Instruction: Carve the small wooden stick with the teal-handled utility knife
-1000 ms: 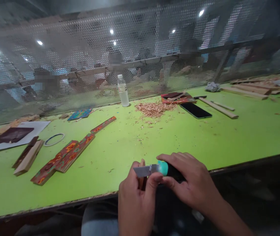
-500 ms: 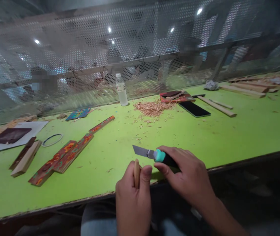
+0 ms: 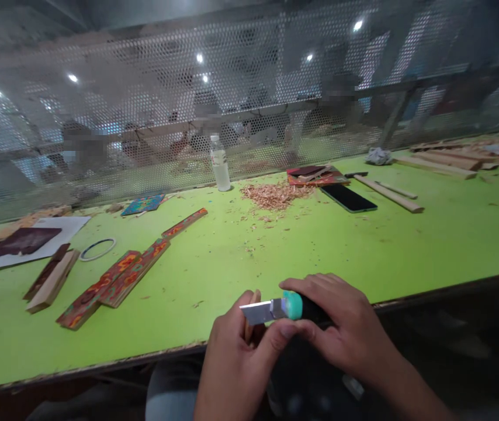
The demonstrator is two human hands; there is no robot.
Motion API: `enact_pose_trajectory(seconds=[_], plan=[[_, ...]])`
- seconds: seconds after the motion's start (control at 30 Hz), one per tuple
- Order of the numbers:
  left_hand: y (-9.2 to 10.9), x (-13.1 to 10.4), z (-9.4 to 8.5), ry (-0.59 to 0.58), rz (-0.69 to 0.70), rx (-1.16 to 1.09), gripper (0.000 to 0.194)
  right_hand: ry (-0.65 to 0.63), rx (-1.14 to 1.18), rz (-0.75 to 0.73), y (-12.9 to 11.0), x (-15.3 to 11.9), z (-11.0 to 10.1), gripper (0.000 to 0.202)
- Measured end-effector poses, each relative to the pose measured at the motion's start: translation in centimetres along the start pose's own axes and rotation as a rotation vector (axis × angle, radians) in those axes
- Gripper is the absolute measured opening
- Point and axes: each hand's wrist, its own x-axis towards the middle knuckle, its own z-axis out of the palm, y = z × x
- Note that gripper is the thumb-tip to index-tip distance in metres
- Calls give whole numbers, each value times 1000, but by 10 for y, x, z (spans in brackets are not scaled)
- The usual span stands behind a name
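Observation:
At the table's front edge, my left hand [image 3: 243, 351] is closed around a small wooden piece [image 3: 252, 316], whose tip shows between thumb and fingers. My right hand [image 3: 341, 318] grips the black and teal handle of a knife [image 3: 260, 311]. The blade points left and lies across the wooden piece, hiding part of it. My left thumb is up close to the knife's collar and my right thumb.
Painted wood strips [image 3: 135, 272], plain blocks [image 3: 52, 282] and a white ring [image 3: 97, 249] lie left on the green table [image 3: 214, 257]. Behind are a bottle [image 3: 220, 166], shavings [image 3: 273, 196], a phone [image 3: 348, 197] and sticks [image 3: 390, 194]. A perforated screen [image 3: 258, 76] rises at the back.
The knife has come down and left onto the wooden piece. My left thumb has shifted right, towards the knife and my right thumb. The view has moved slightly.

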Motion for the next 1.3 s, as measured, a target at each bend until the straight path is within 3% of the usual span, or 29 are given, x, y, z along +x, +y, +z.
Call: enact_pose_trajectory(seconds=[0.13, 0.37, 0.7, 0.93, 1.3], plan=[[-2, 2, -5, -53, 26, 59, 52, 22, -12, -22, 0, -3, 2, 47], [-2, 3, -4, -44, 46, 76, 49, 86, -65, -20, -3, -5, 8, 43], [-6, 4, 1, 61, 13, 48, 48, 138, -99, 1, -4, -6, 13, 41], [-10, 4, 5, 145, 24, 65, 60, 220, -82, 97, 0, -1, 13, 40], [6, 0, -3, -53, -34, -106, 49, 56, 3, -34, 0, 0, 1, 50]])
